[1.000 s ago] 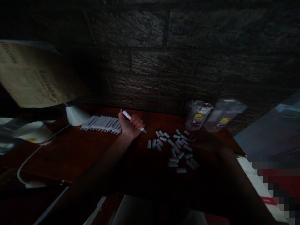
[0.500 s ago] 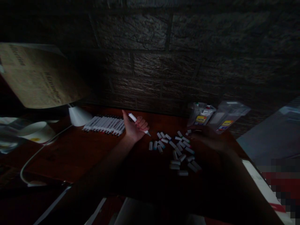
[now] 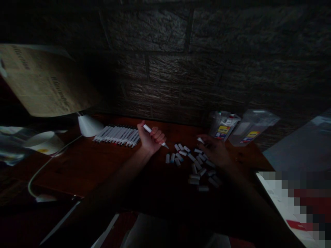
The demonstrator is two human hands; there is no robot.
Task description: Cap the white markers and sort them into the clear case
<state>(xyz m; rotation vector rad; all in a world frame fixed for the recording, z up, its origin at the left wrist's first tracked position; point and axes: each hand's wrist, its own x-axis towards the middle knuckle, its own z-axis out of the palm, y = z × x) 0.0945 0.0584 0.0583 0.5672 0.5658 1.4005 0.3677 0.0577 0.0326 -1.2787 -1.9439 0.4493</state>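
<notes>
My left hand [image 3: 152, 138] is closed around a white marker [image 3: 147, 128], whose bare tip points down to the right. Between the fingers of my right hand [image 3: 213, 148] is a small white marker cap [image 3: 200, 140], held above the table. Several loose marker caps [image 3: 194, 168] with coloured ends lie scattered on the wooden table [image 3: 85, 165], between and below my hands. To the left of my left hand, a row of white markers [image 3: 117, 135] lies side by side.
Two clear plastic cases [image 3: 254, 127] with yellow labels stand at the back right, against the brick wall [image 3: 168, 69]. At the left are a lamp [image 3: 89, 125] with a printed shade, a white cup [image 3: 45, 143] and a pale cable [image 3: 42, 167]. The scene is very dim.
My right hand has moved left from beside the cases, lifting a cap from the edge of the pile. My left hand keeps its grip on the marker; the view has shifted slightly.
</notes>
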